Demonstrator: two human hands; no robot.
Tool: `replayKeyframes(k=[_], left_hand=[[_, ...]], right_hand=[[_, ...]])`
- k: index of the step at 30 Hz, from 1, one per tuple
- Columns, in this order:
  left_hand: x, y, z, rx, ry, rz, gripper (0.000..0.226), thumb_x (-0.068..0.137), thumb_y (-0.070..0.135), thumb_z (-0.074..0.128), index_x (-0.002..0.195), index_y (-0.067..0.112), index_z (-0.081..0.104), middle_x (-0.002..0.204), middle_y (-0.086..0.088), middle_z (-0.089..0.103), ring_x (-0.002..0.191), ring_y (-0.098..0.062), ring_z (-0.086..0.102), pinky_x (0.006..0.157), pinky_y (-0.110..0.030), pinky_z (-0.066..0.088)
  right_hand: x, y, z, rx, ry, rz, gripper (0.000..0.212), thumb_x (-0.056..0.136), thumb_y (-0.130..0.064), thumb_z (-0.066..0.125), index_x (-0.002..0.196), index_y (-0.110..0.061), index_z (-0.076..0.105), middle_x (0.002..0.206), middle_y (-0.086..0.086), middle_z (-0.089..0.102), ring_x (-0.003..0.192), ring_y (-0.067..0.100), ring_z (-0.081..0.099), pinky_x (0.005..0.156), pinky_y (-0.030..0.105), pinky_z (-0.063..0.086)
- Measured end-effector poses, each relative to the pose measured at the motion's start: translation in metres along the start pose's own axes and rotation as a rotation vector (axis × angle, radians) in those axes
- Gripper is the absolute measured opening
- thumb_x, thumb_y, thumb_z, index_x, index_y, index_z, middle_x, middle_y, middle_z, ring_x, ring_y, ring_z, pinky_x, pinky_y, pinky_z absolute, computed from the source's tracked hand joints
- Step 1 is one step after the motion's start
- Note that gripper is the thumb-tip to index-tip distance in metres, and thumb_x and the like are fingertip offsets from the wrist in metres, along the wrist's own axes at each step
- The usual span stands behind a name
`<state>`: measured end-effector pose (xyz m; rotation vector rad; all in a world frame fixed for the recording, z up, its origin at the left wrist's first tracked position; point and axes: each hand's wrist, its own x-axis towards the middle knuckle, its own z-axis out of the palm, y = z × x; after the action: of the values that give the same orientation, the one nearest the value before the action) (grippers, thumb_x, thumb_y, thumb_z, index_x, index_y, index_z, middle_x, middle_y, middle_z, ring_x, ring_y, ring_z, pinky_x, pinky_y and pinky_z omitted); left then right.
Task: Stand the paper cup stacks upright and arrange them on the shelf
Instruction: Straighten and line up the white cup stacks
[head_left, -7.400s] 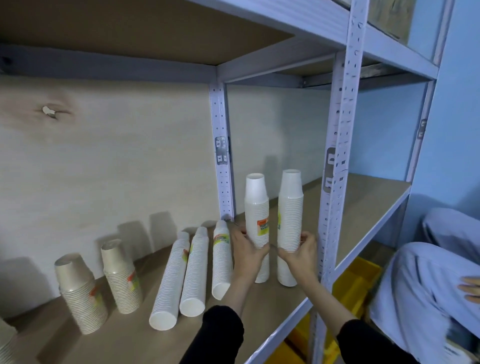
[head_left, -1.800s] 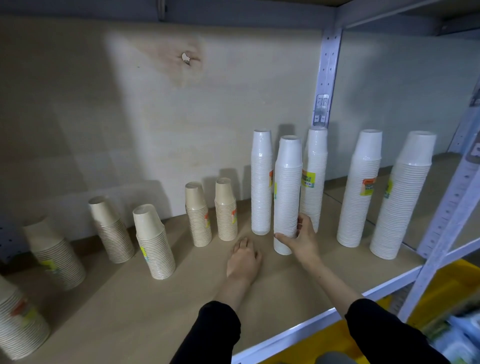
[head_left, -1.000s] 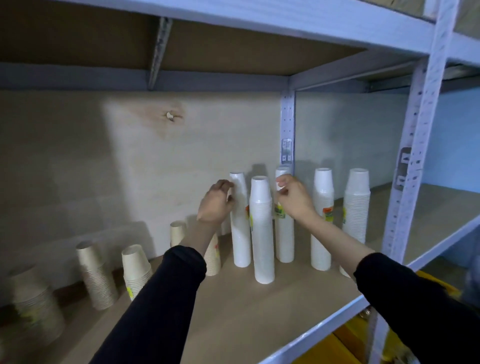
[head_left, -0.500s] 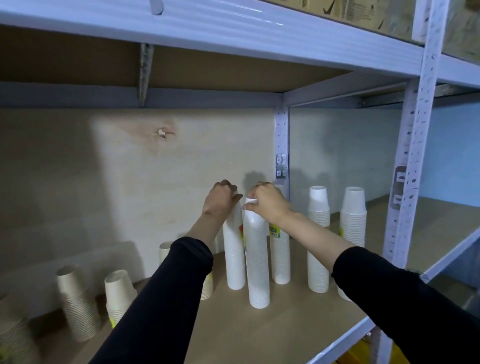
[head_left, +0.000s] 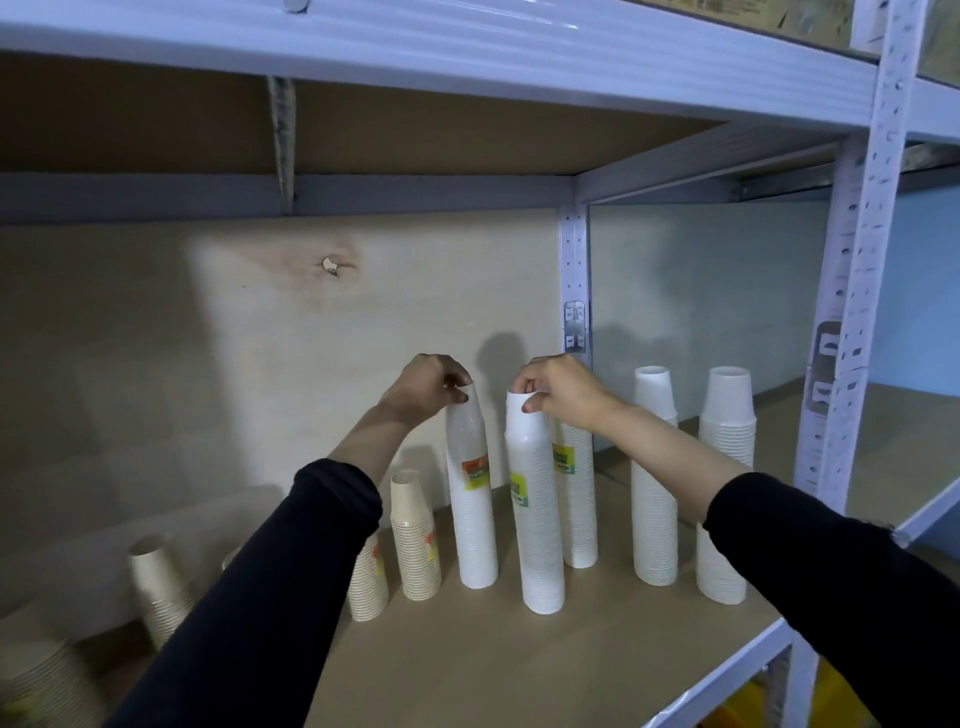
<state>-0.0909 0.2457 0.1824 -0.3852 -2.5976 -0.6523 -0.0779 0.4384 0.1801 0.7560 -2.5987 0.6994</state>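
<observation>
Although the shelf (head_left: 623, 654) spans the whole view, cups fill only its left and middle, in front of a pale plywood back panel (head_left: 156, 364) with a knot in it. A perforated grey post (head_left: 857, 312) stands at the near right. Two arms in black sleeves come in from the near edge.

Five tall white paper cup stacks stand upright on the board. The left white stack (head_left: 472, 525) and the near white stack (head_left: 537, 551) stand close together at the middle, with a third stack (head_left: 579, 514) just behind the near one. Two more (head_left: 654, 493) (head_left: 724, 499) stand further right, slightly apart. Shorter beige stacks (head_left: 415, 540) stand to the left, some partly hidden by the left sleeve and others leaning at the far left.

The left hand (head_left: 428, 387) has its grip pinched on the top rim of the left white stack. The right hand (head_left: 558, 387) has its grip clamped, thumb against fingers, on the top cup of the near white stack. Small yellow labels show on the three middle stacks.
</observation>
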Motion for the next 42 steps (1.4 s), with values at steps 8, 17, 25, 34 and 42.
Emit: replayKeyframes(k=[8, 17, 25, 34, 42], left_hand=[[-0.007, -0.005, -0.01, -0.187, -0.082, 0.026, 0.028, 0.077, -0.019, 0.063, 0.103, -0.011, 0.066, 0.113, -0.027, 0.066, 0.095, -0.02, 0.059, 0.069, 0.002, 0.047], [-0.004, 0.006, -0.014, -0.078, -0.135, 0.061, 0.021, 0.083, -0.005, 0.064, 0.104, -0.008, 0.067, 0.111, -0.024, 0.067, 0.087, -0.018, 0.054, 0.069, -0.001, 0.042], [0.009, 0.045, -0.01, -0.061, -0.077, 0.111, 0.022, 0.088, 0.006, 0.061, 0.108, -0.002, 0.067, 0.114, -0.017, 0.067, 0.088, -0.014, 0.053, 0.074, -0.016, 0.041], [0.029, 0.108, 0.013, 0.077, -0.124, 0.151, 0.032, 0.088, 0.015, 0.062, 0.118, 0.003, 0.063, 0.125, -0.011, 0.062, 0.116, -0.025, 0.055, 0.097, -0.028, 0.042], [0.04, 0.125, 0.036, 0.268, -0.219, 0.039, 0.046, 0.088, 0.02, 0.062, 0.132, 0.008, 0.051, 0.138, -0.013, 0.047, 0.126, -0.029, 0.048, 0.101, -0.032, 0.041]], right_hand=[[-0.004, 0.005, -0.013, 0.037, -0.042, -0.039, 0.023, 0.074, 0.005, 0.068, 0.097, 0.001, 0.069, 0.106, 0.018, 0.069, 0.1, 0.031, 0.063, 0.089, 0.033, 0.048], [-0.002, 0.004, -0.016, 0.026, -0.028, -0.01, 0.024, 0.077, -0.006, 0.068, 0.101, -0.004, 0.07, 0.106, 0.013, 0.069, 0.098, 0.023, 0.063, 0.081, 0.021, 0.045], [-0.015, 0.017, -0.051, -0.07, 0.014, 0.053, 0.024, 0.08, -0.004, 0.064, 0.103, -0.002, 0.07, 0.105, 0.014, 0.071, 0.091, 0.017, 0.062, 0.065, 0.006, 0.034], [-0.038, 0.051, -0.093, -0.208, 0.07, 0.182, 0.028, 0.083, -0.008, 0.061, 0.11, -0.001, 0.065, 0.115, 0.015, 0.067, 0.107, 0.025, 0.061, 0.083, 0.017, 0.04], [-0.035, 0.067, -0.086, -0.343, -0.073, 0.26, 0.041, 0.086, -0.017, 0.06, 0.124, -0.002, 0.053, 0.13, 0.016, 0.054, 0.118, 0.03, 0.051, 0.099, 0.033, 0.041]])
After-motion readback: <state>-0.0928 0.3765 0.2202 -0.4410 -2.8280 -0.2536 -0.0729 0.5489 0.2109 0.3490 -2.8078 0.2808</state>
